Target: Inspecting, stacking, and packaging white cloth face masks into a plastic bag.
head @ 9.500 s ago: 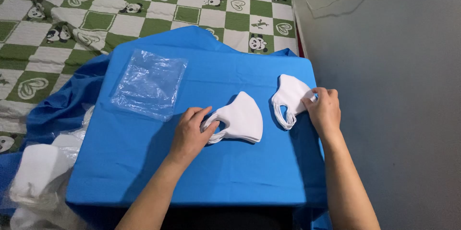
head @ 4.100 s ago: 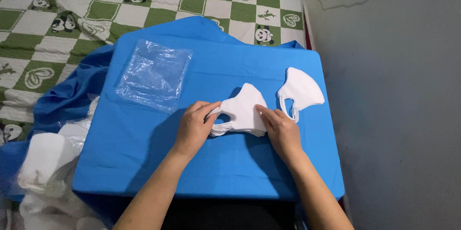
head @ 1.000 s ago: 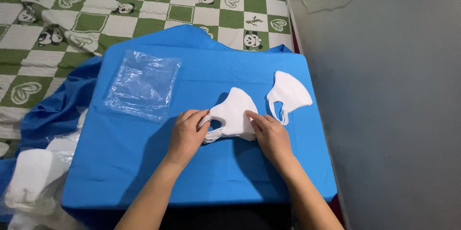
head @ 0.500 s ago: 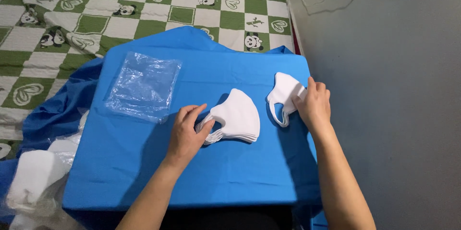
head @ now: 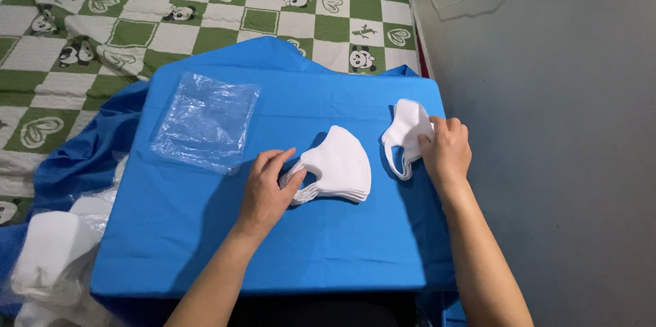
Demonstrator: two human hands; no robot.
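Centred on the blue-covered tabletop (head: 205, 245): a neat stack of white face masks (head: 339, 171), curved edges pointing away from the near edge, ear loops fanned out at its left side. Left of that stack and touching it, the left hand (head: 265, 190), palm down, fingers loosely spread and pressing on the ear loops, steadying rather than clenching. Right of the stack and a little farther from the near edge, a second, smaller bunch of white masks (head: 406, 129), its ear loops hanging toward the stack, lying near the tabletop's right edge. On that bunch, the right hand (head: 446, 151), fingers curled over its right side, thumb against the top mask, pinching it lightly. Whether lifted off the cloth or merely gripped, impossible to tell. Well to the left of the stack and farther back, a crinkled clear plastic bag (head: 206, 120), lying flat, apart from both hands. Beyond the tabletop's far edge, a green-and-white checked blanket (head: 137, 19) with panda and heart prints. Beside the tabletop's left near corner, a soft white bundle in clear wrapping (head: 51, 259), partly out of view. Right of the tabletop, a plain grey wall (head: 560, 129).
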